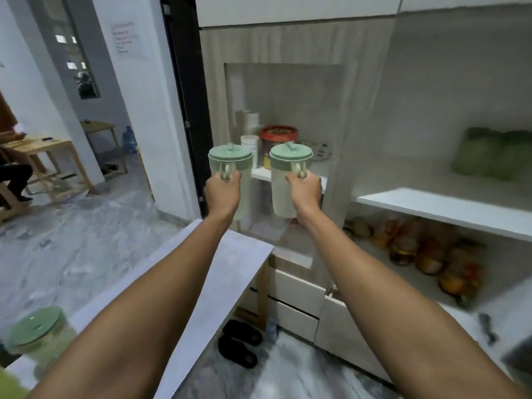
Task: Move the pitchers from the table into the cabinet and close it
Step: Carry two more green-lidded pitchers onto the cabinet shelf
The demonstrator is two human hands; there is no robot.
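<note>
I hold two pale pitchers with green lids out in front of me, one in each hand. My left hand [223, 192] grips the handle of the left pitcher [230, 161]. My right hand [305, 192] grips the handle of the right pitcher [289, 174]. Both pitchers hang upright in the air at the mouth of the open cabinet [288, 96], about level with its white shelf [260, 174]. A third green-lidded pitcher [37, 335] stands on the grey table [230, 269] at the lower left, partly hidden by my left forearm.
On the cabinet shelf stand a red-lidded jar [278, 139] and a stack of white cups [249, 145]. A translucent cabinet door [431, 139] lies to the right; behind it are green bundles and jars. Black slippers [239, 344] lie on the floor. A person sits at far left.
</note>
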